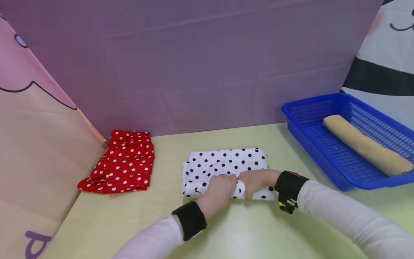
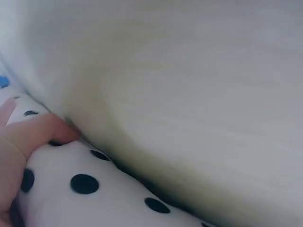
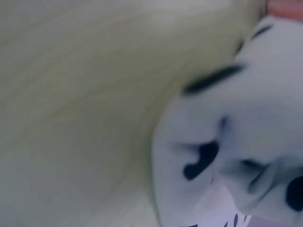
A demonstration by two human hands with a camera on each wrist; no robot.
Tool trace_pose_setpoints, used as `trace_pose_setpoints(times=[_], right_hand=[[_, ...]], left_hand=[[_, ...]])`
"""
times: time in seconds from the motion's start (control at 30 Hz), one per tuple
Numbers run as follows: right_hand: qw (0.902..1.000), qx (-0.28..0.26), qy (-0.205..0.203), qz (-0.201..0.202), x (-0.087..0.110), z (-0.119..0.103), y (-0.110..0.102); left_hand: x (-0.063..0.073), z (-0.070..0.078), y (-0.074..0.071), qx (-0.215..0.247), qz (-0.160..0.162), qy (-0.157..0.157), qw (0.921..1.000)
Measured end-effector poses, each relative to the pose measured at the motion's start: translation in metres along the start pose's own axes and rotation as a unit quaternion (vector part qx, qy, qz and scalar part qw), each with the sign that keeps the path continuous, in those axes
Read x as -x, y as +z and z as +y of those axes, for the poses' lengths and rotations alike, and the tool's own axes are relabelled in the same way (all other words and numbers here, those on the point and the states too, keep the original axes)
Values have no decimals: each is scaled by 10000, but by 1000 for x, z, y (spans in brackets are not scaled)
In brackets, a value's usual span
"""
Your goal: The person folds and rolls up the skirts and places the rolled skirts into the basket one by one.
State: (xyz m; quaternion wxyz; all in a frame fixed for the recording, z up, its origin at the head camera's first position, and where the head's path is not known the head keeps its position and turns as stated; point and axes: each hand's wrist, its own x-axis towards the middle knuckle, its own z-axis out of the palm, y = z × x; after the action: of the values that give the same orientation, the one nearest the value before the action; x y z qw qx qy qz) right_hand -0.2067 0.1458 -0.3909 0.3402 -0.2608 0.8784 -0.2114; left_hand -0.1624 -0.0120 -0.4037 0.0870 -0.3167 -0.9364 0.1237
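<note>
A white cloth with black dots [image 1: 223, 162] lies folded flat on the table, its near edge turned over into a thick roll. My left hand [image 1: 220, 189] grips that near edge at its middle, fingers curled over it. Just to its right, my right hand [image 1: 255, 181] holds the same edge with the thumb toward me. In the left wrist view a thumb and finger [image 2: 28, 139] press on the dotted cloth [image 2: 118, 198]. The right wrist view shows puckered cloth [image 3: 265, 113] and a bit of finger at the top corner; most of that hand is hidden.
At the left lies a folded red cloth with white dots [image 1: 129, 162]. On the right stands a blue plastic basket [image 1: 318, 153] with a rolled beige cloth [image 1: 365, 144] inside. A purple curtain-like sheet [image 1: 194, 72] hangs behind the pale table [image 1: 136, 216].
</note>
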Motion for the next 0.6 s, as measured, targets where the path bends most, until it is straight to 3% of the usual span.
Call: trace_pose_setpoints(times=[0.1, 0.17, 0.23, 0.33, 0.47, 0.6], right_hand=[[9981, -393, 210, -422, -2, 4, -3], [9957, -562, 256, -693, -4, 7, -6], [9926, -738, 238, -935, -5, 10, -8], [9876, -1018, 298, -1158, -6, 14, -10], [9935, -852, 192, -730, -3, 13, -5], [9994, -156, -221, 203, 3, 7, 2]], left_hand=[[2, 3, -1, -384, 174, 26, 9991], [2, 4, -1, -234, 149, 82, 9996], [0, 3, 0, 151, 45, 112, 9998], [-7, -3, 4, 943, -412, 188, 9945], [-17, -15, 9, 1741, -1024, 382, 9786], [-25, -25, 11, 2278, -1344, 566, 9627]])
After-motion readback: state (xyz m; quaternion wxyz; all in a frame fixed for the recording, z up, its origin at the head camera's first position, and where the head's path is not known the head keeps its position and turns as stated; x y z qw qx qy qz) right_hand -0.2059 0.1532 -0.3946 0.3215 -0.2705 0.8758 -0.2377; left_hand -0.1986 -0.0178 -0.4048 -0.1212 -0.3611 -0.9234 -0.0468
